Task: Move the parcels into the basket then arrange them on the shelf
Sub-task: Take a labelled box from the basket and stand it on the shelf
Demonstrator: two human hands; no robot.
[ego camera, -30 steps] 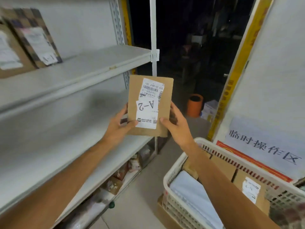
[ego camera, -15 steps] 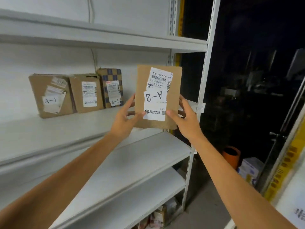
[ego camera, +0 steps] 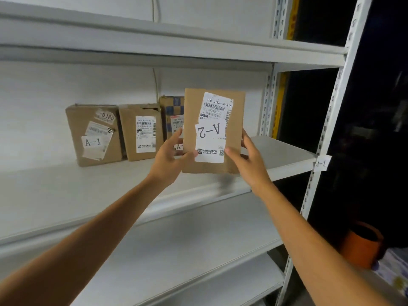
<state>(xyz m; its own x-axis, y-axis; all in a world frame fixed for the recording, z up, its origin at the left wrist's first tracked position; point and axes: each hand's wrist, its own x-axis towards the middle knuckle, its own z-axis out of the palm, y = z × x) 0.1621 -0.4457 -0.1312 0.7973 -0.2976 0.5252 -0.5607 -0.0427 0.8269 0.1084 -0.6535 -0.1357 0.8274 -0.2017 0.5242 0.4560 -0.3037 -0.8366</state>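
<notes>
Flat brown cardboard parcel (ego camera: 214,131) is pinched at its lower edges, thumbs on the front, by left hand (ego camera: 170,160) and right hand (ego camera: 247,164). It is held upright in the air before the white metal shelf board (ego camera: 282,155), not yet set down. Within the last second it was raised from beside the basket. Label reads A-2; the leftmost brown box (ego camera: 95,135) stood behind is marked A-1, so this level is judged doubtful.

The parcel (ego camera: 213,131) is matt brown cardboard with white paper labels. The shelf (ego camera: 284,153) looks like smooth painted metal.
</notes>
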